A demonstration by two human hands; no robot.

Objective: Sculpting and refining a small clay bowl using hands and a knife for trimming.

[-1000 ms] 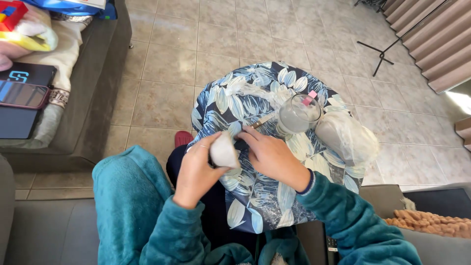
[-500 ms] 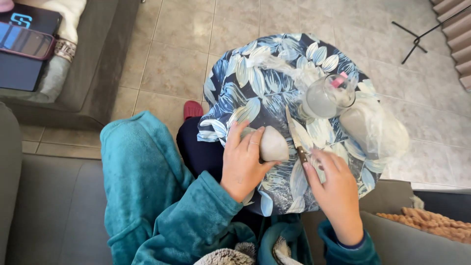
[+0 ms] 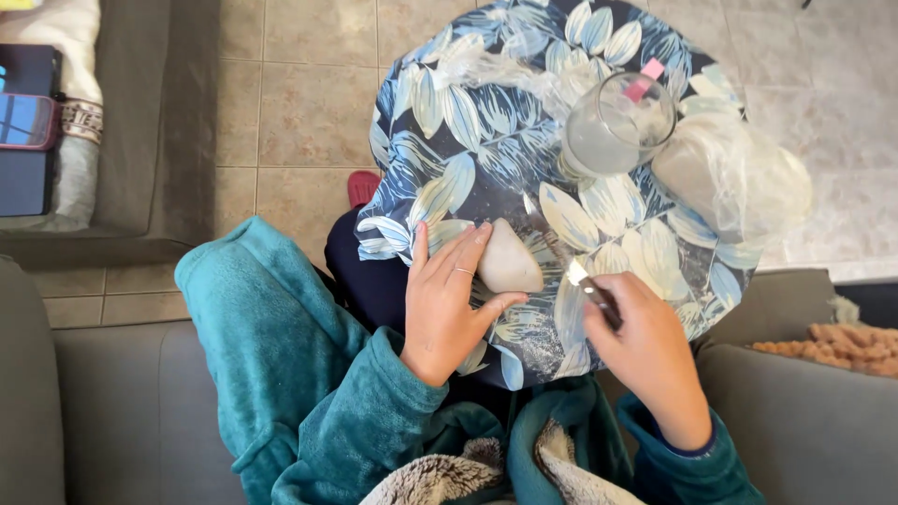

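My left hand (image 3: 449,299) cups a pale, rounded lump (image 3: 510,259) that rests on a round board with a blue leaf pattern (image 3: 449,122) lying on my lap. My right hand (image 3: 645,351) grips the dark handle of a thin knife-like tool (image 3: 561,252); its blade points up and left, ending just right of the lump. Whether the blade touches the lump I cannot tell. Both arms are in teal fleece sleeves.
On the far side of the board stand a clear glass of cloudy water (image 3: 613,126) with a pink item in it, and a pale lump in a clear plastic bag (image 3: 734,178). A grey sofa with dark devices (image 3: 28,122) lies left, tiled floor beyond.
The view has drifted slightly. My left hand now lies flatter over the lump on the board, and my right hand with the tool has stayed just right of it.
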